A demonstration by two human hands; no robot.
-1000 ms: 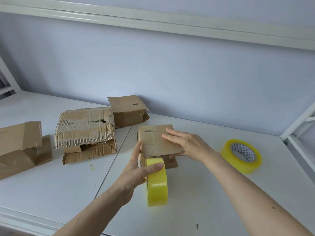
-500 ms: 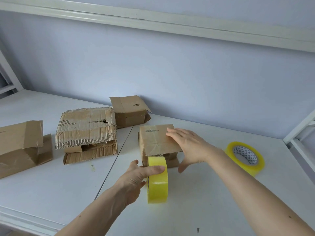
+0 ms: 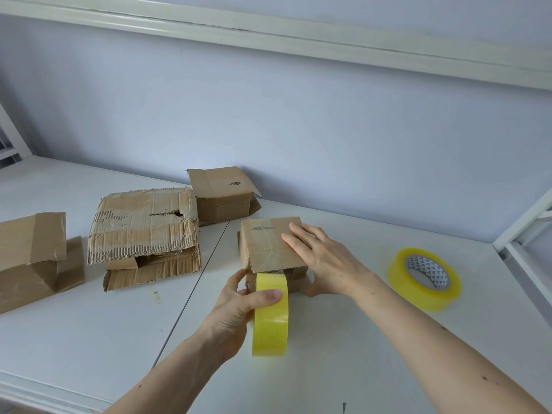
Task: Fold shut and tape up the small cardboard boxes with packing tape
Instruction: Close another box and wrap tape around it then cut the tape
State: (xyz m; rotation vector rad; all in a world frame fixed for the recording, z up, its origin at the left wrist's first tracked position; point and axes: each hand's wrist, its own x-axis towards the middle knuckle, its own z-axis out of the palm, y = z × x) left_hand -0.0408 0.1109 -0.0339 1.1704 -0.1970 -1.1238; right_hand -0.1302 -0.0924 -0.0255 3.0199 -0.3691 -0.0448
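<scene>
Nearest the camera, the left hand grips a yellow tape roll standing on edge on the white table, thumb curled over the roll's top and the other fingers behind its left face. The roll's upper edge meets the near side of the small cardboard box, where a clear strip of tape appears to run from the roll onto the box front. Just beyond, the right hand lies flat on the box, fingers straight and spread across the top flap, thumb down by the box's lower right corner. The box is brown, creased, with a grey scuff on its lid and flaps folded shut.

To the right, well apart, a second tape roll lies flat, showing a patterned core. Left of the held box sits a torn corrugated box, crushed and gaping at the front; behind it, against the pale wall, another small box with loose flaps; at far left a fourth box. Four boxes, two rolls
</scene>
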